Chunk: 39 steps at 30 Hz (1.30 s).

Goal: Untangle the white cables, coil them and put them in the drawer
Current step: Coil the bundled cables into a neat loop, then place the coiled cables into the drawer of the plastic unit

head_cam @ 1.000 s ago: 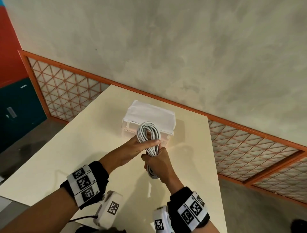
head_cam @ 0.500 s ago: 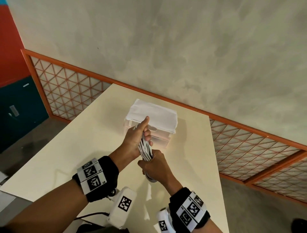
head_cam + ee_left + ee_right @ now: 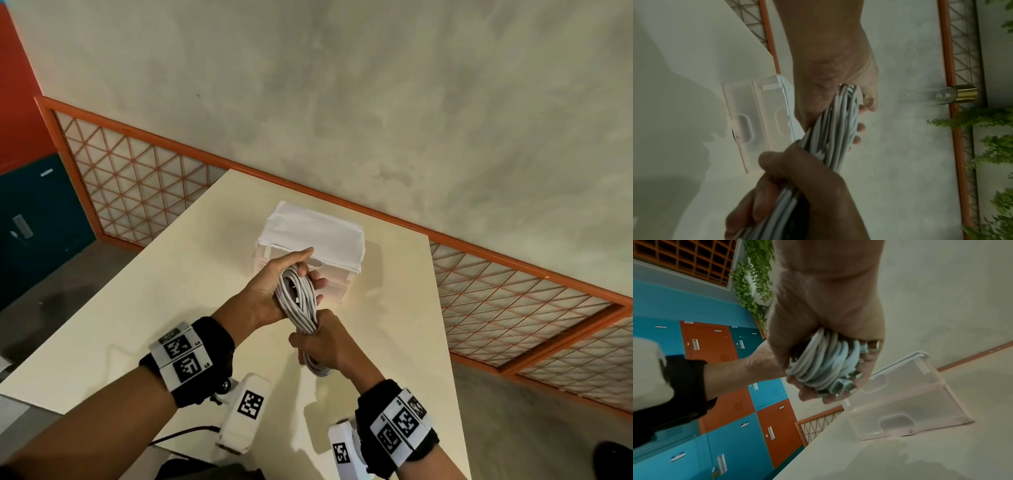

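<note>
Head view: you held the coil of white cables (image 3: pixel 297 301) above the cream table (image 3: pixel 120 308), near the front of the small drawer unit (image 3: pixel 310 246). Your left hand (image 3: pixel 274 291) cupped the far end of the coil, thumb extended toward the unit, fingers curled round the loops from the right. Your right hand (image 3: pixel 320 346) was closed in a fist round the near part of the coil, with a short loop protruding below the fist toward you. The two hands were just beside each other, the coil running between them. The drawer unit stood on the far part of the table, a white cloth (image 3: pixel 315 229) over its top, both drawers closed. Black wristbands with printed markers sat on both wrists.

Left wrist view: the coil (image 3: pixel 830 138) ran from your left hand (image 3: pixel 828 73), whose fingers wrapped round its end, down into your right hand (image 3: pixel 807 186), which gripped the strands tightly. The translucent drawer unit (image 3: pixel 756 121) lay to the left, apart from both hands.

Right wrist view: your right hand (image 3: pixel 828 321) clenched the bundled loops (image 3: pixel 824 365), with metal connector ends visible among them. Fingertips of your left hand (image 3: pixel 807 392) supported the bundle from the far side. The drawer unit (image 3: pixel 910 394) stood on the table to the right, not touched.
</note>
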Available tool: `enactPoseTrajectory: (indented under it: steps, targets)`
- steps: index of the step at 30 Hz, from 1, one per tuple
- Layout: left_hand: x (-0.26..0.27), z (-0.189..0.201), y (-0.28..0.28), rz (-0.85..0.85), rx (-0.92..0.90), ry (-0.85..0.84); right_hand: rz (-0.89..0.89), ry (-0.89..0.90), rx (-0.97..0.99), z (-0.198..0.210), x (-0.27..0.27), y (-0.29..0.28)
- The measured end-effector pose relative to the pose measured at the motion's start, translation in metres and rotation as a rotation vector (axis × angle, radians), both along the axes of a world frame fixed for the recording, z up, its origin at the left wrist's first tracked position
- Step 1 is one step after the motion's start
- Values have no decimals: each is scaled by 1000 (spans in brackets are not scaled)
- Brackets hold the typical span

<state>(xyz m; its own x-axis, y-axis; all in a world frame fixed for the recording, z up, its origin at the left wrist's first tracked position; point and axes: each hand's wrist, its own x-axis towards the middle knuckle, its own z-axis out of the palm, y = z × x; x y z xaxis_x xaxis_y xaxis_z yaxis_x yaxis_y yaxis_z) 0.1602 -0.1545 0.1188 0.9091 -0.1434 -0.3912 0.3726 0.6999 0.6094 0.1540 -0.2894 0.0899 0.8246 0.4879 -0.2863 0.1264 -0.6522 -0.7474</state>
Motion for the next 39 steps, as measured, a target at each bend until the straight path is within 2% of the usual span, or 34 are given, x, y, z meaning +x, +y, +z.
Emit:
enactPoseTrajectory:
  steps: [4,5,8,10,15,19,22,28,34,39]
  targets:
    - [0,1,-4,46,30,41,31,-9,-24,3,-6,1]
    - [1,-1,-4,68,28,54,26,-70,-64,2,-9,2]
    - [4,-9,-5,130,40,104,67,-402,-301,2,-16,3]
    - [2,-15,-5,150,59,125,90,-465,-330,0,-18,3]
    - [1,-20,-3,100,-23,114,124,-281,-108,-8,-10,-5]
    - [3,-21,-1,44,-46,51,141,-56,129,-7,-7,-7]
    - [3,-26,0,22,-59,7,125,89,232,-6,-9,-8]
    - [2,-47,5,5,9,-45,46,163,191,-19,-3,-18]
    - [23,-105,29,218,125,190,-139,242,169,-46,5,-33]
    - [56,-133,27,197,190,275,-252,348,200,-60,12,-38]
